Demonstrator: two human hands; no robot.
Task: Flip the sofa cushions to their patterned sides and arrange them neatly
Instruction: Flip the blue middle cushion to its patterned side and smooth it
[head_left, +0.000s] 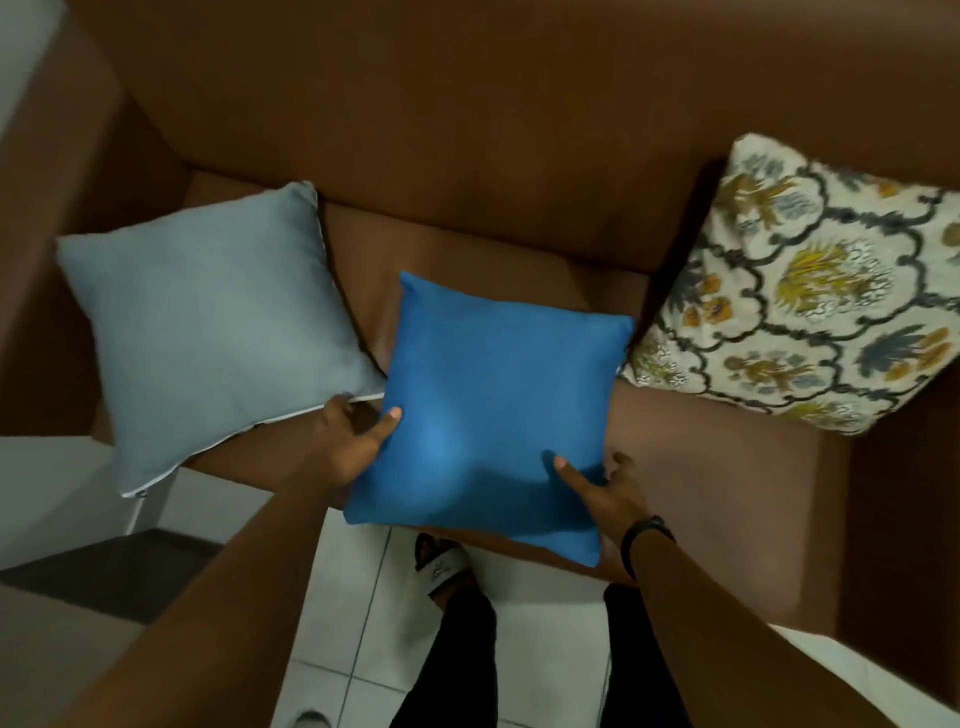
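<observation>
A plain blue cushion (493, 410) lies over the front edge of the brown sofa seat (717, 467), its plain side facing up. My left hand (353, 441) grips its left edge with the thumb on top. My right hand (605, 499) grips its lower right side, thumb on the blue fabric. A grey cushion (208, 322) rests plain side up at the sofa's left end, overhanging the seat edge. At the right, a floral patterned cushion (810, 291) leans against the backrest with its pattern showing.
The sofa backrest (467, 104) fills the top of the view, with an armrest (57, 249) at the left. Below the seat lies white tiled floor (363, 597), where my legs and a sandalled foot (441, 564) stand.
</observation>
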